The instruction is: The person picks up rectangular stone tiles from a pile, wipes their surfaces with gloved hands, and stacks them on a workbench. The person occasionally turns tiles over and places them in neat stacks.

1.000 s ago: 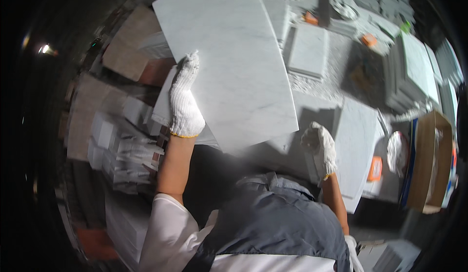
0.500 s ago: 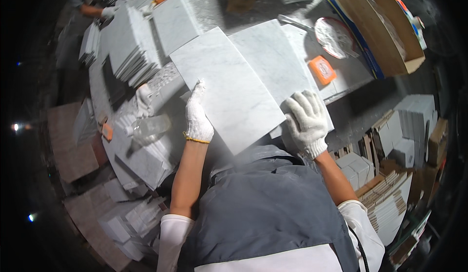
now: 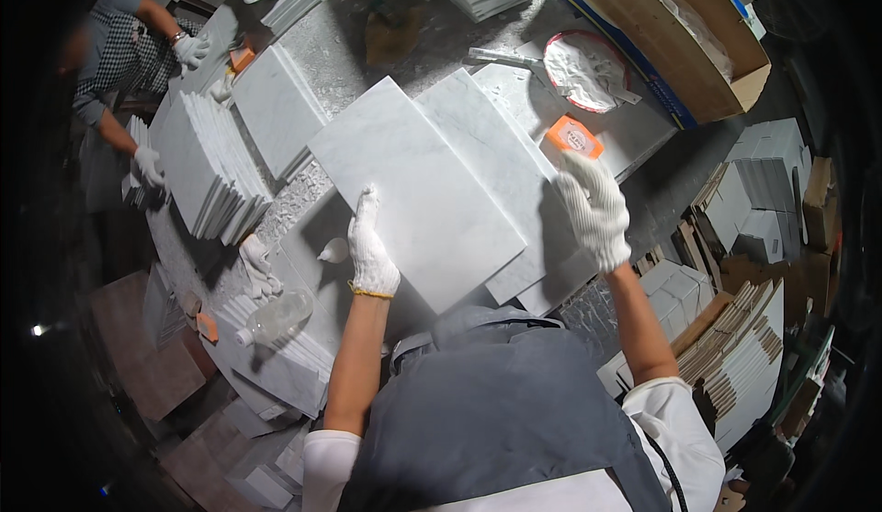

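Note:
A pale grey-veined marble tile point(image 3: 418, 191) is tilted in front of me. My left hand point(image 3: 370, 253), in a white knit glove, grips its left edge with the thumb on top and the fingers hidden beneath. Behind and to the right, a second marble tile point(image 3: 491, 140) lies partly covered by the first. My gloved right hand point(image 3: 597, 211) is off the tile, fingers extended and thumb apart. Its fingertips come up to the near edge of an orange block point(image 3: 575, 136); whether they touch it I cannot tell. A red-rimmed dish of white powder or paste point(image 3: 585, 76) sits just beyond.
Stacked tiles point(image 3: 216, 168) stand at the left, near a clear plastic bottle point(image 3: 278, 317) and a crumpled glove point(image 3: 260, 264). A long cardboard box point(image 3: 675, 39) occupies the far right. Another person's gloved hand point(image 3: 191, 51) works at the far left. Packed tiles point(image 3: 744, 356) lean at right.
My right hand has left the lower tile and moved up to the orange block. My left hand still holds the tile. The view has shifted, bringing more of the other person into sight.

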### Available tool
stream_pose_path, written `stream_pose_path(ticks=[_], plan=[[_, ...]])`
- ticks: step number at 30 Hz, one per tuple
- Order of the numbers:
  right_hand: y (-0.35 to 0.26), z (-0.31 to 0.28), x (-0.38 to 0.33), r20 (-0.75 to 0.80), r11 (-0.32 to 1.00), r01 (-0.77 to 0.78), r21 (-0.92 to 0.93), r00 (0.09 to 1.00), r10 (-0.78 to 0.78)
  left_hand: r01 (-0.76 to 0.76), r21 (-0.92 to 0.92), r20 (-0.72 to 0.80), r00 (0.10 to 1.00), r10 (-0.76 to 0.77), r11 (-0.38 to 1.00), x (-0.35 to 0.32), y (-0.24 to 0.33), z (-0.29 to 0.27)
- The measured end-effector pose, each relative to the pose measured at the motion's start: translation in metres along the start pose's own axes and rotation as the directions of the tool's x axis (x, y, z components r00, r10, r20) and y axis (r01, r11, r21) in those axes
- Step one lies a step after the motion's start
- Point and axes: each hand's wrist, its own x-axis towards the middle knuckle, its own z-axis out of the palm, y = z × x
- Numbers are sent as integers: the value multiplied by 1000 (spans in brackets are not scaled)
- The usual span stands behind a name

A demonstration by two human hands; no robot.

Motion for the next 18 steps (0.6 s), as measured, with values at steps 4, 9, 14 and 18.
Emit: stream_pose_path(ticks=[4, 9, 14, 18], plan=[[31, 28, 76, 327, 975, -189, 117, 934, 142, 34, -2, 41, 999, -34, 999, 7, -4, -8], [69, 80, 135, 405, 995, -59, -86, 910, 90, 11, 47, -19, 1000, -11, 999, 5, -5, -10], [81, 107, 147, 381, 805, 116, -582, 913, 144, 109, 39, -45, 993, -108, 993, 3, -2, -9], [81, 112, 151, 391, 814, 151, -560, 915, 100, 64, 102, -23, 998, -62, 993, 0, 0, -7]])
